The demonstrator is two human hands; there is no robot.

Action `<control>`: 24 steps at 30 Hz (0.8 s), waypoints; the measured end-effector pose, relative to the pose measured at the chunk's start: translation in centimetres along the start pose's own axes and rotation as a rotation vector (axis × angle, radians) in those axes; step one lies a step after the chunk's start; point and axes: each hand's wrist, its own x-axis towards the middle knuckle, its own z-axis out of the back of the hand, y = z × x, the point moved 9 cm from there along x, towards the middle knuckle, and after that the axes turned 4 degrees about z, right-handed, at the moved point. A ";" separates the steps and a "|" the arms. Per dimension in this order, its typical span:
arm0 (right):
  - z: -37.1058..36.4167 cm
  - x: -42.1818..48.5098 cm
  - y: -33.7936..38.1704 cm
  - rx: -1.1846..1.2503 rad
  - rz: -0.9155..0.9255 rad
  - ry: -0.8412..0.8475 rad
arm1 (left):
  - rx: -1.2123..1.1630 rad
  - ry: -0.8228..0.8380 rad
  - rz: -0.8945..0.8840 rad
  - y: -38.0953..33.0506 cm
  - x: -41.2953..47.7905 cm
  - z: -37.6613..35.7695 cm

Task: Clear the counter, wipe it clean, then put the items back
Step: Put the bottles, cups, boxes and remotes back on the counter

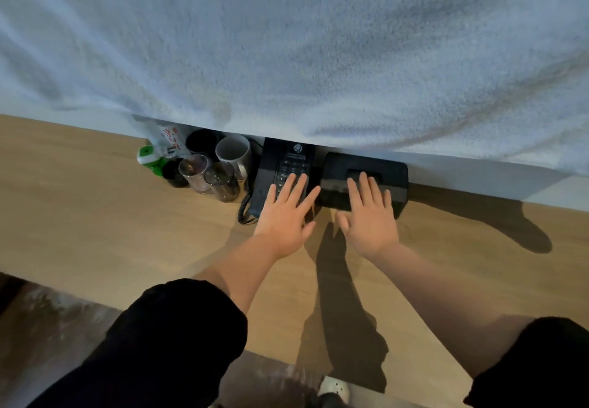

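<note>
Head view: a white towel (287, 41) is hung close across the upper part of the picture, and everything behind it is hidden. Below it, a wooden tabletop (95, 216) is seen. At the left of the row, a green-and-white container (148, 157), a printed packet (169, 141), a black cup (200, 141), two clear glasses (194, 172) and a white mug (234, 152) are bunched tightly against the wall, probably so that the front of the surface is left free. Next, a black telephone (287, 159) is laid with its long axis running from the person towards the wall, its logo end at the wall and its coiled cord (243, 213) at the near end. The left hand (283, 226) is held flat over its keypad, fingers straight and spread. Just beside it, a black box (382, 172) is set with its long axis along the wall. The right hand (369, 226) is stretched over it, fingers likewise straight and spread. Nothing is gripped, and contact cannot be told. Both hands seem placed to lift or settle these two items.
</note>
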 end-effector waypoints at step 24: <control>1.4 0.7 58.9 -0.022 0.328 -0.102 | -0.065 -0.165 0.418 50.4 -30.1 0.5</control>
